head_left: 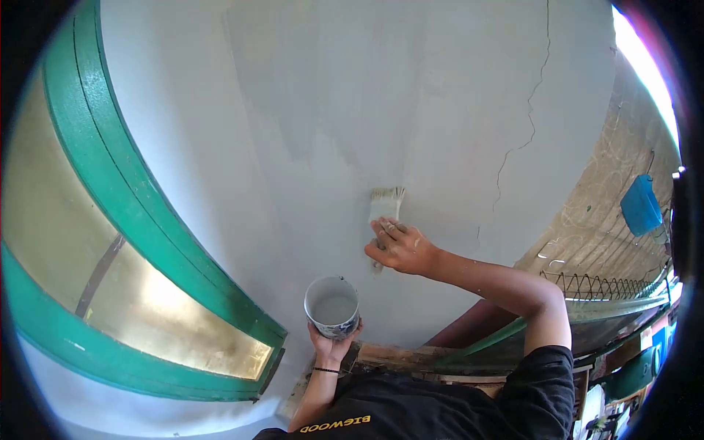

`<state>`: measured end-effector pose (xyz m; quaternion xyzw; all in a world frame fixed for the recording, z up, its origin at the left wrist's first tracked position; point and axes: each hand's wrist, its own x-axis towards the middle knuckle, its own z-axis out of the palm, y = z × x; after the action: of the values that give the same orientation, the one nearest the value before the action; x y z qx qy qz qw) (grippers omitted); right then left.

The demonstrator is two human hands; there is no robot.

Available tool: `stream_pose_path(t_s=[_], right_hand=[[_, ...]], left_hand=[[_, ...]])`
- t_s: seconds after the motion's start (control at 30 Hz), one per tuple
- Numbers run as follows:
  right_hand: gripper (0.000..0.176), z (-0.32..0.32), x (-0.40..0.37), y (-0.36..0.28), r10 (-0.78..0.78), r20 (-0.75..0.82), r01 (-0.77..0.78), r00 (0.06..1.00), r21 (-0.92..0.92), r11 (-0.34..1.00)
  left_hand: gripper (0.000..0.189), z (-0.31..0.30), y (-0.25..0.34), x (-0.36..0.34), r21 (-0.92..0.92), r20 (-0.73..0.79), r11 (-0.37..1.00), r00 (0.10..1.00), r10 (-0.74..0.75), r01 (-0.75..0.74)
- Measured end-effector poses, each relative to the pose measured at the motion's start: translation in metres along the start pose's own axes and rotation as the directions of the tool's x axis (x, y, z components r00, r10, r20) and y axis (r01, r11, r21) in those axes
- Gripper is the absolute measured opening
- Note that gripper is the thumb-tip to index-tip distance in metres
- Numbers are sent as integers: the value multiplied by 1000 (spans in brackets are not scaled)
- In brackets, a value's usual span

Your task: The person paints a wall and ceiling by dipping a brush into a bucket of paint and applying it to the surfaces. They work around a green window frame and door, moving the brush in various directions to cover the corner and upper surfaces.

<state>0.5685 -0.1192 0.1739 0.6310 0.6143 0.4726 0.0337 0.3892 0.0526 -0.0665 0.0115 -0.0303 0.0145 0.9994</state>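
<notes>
My right hand [402,248] is closed around a wide paintbrush [386,205], its bristles pointing up against the pale wall [315,176]. Specks of paint show on the fingers. Lower and to the left, my left hand [334,343] grips a small paint bucket [332,308] from below, with the fingers around its base. Light grey paint sits inside the bucket, and its outside is smeared. Darker, wet-looking patches of paint spread over the wall above the brush.
A green-framed window [169,220] with glass panes runs along the left. A thin crack [529,110] goes down the wall's right side. At the far right hangs a blue container [641,205] over a wire rack [601,286], with a patterned woven surface behind.
</notes>
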Motion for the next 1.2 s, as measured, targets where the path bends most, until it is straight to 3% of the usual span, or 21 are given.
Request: stream_pose_path(t_s=[0.1,0.17,0.2,0.23,0.27,0.33,0.4,0.43,0.5,0.53,0.63,0.73,0.77,0.83,0.9,0.93,0.97,1.0,1.03,1.1,1.2], right_hand=[[25,-6,17,15,218,72,-230,973,277,933],[44,-27,45,49,453,276,-524,848,305,795],[49,-44,63,72,511,327,-588,795,207,782],[48,-50,70,101,557,133,-569,820,302,765],[41,-75,85,126,582,73,-571,810,328,753],[26,-117,112,181,505,-195,-487,841,137,863],[26,-168,148,221,469,-320,-503,823,-29,864],[15,-220,177,202,678,-215,-655,703,177,735],[12,-246,196,223,424,-469,-459,775,44,887],[9,-249,201,239,206,-576,-335,791,-126,934],[6,-253,206,263,44,-585,-244,810,-268,932],[7,-226,183,264,133,-423,-264,896,-268,927],[7,-202,171,262,103,-391,-218,915,-262,940],[28,-161,127,230,39,-245,-165,969,-518,839],[14,-123,92,185,-93,-252,-49,963,-505,862],[13,-109,75,158,-21,-121,-36,992,-450,892],[26,-103,58,125,94,125,-40,988,-376,926],[18,-89,45,103,-4,26,14,1000,-386,922],[21,-73,30,84,-102,-73,64,992,-399,915],[22,-47,1,46,-51,141,70,989,-137,988],[34,-48,12,38,163,561,-315,811,184,931]], left_hand=[[85,5,-6,-10,-37,-30,999,999,13,-14],[86,1,-11,-13,-55,-75,998,997,32,-37],[86,0,-12,-18,-61,-101,997,994,42,-48],[87,0,-14,-24,-67,-111,996,993,48,-56],[87,1,-16,-29,-73,-116,995,992,54,-63],[88,4,-17,-30,-66,-89,995,994,68,-74],[89,3,-18,-37,-41,-46,996,996,77,-79],[89,1,-19,-39,-55,-73,995,994,80,-84],[89,-2,-18,-40,-77,-119,993,990,81,-90],[88,0,-19,-42,-82,-96,993,993,76,-84],[88,2,-22,-48,-83,-56,994,996,65,-70],[87,-3,-24,-49,-68,-89,995,994,61,-67],[87,-1,-25,-49,-73,-108,995,992,59,-67],[87,1,-26,-49,-95,-131,994,990,49,-62],[86,0,-28,-49,-132,-143,990,989,29,-48],[85,-1,-28,-49,-113,-132,992,991,34,-49],[84,-4,-27,-49,-97,-120,994,992,34,-46],[84,-6,-27,-50,-78,-116,996,993,30,-39],[83,-7,-28,-50,-58,-112,998,993,25,-32],[83,-8,-25,-51,-21,-118,1000,993,13,-15],[84,-3,-25,-51,-8,-114,1000,993,4,-5]])
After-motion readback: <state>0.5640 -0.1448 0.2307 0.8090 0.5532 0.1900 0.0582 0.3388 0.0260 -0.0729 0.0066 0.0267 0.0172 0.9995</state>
